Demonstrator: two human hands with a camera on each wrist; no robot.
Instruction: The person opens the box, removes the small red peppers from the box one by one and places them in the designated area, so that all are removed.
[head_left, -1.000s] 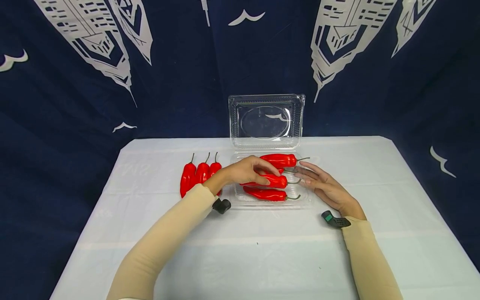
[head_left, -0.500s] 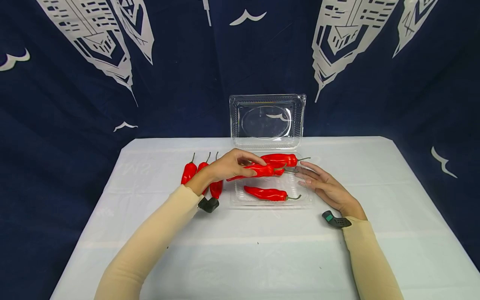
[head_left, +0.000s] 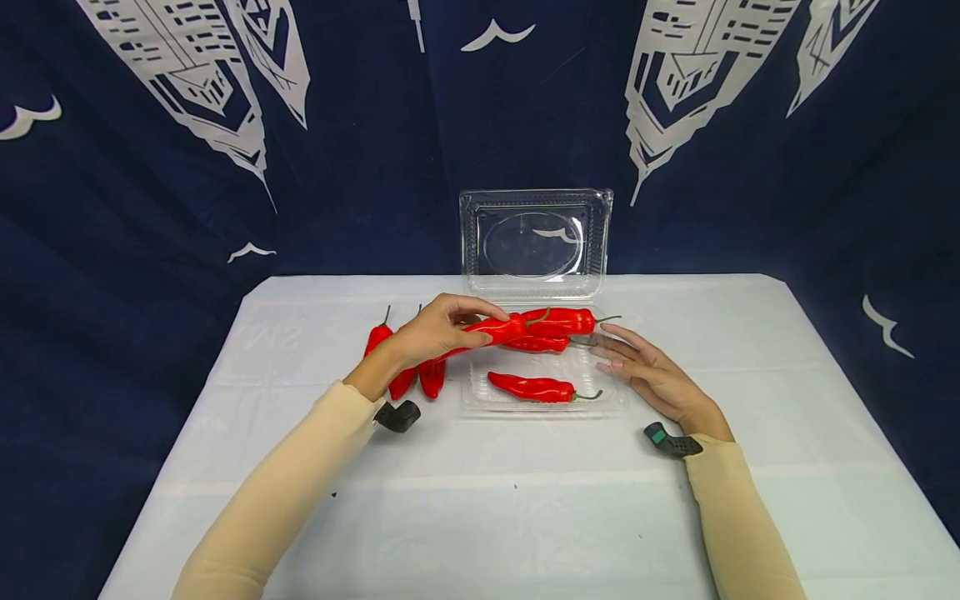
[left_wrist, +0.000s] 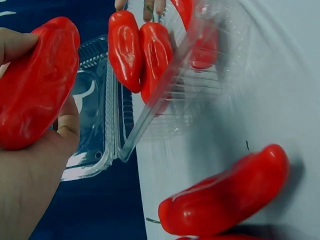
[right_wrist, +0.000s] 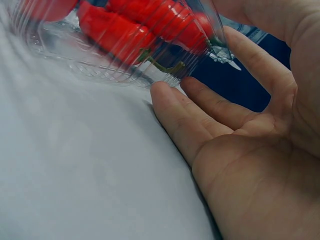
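My left hand grips a red pepper between thumb and fingers, raised over the left end of a clear plastic clamshell box. That pepper looks large in the left wrist view. Inside the box, two red peppers lie side by side at the back, and another pepper lies near the front. My right hand rests at the box's right side, fingers extended. In the right wrist view its fingertips are by the clear wall; contact is hard to tell.
Several red peppers lie on the white table left of the box, partly under my left arm; one pepper is closest to it. The hinged lid stands upright behind. A dark blue printed cloth hangs beyond the table.
My left hand has lifted a pepper from the middle of the box and carried it up and left. The right hand has stayed almost still.
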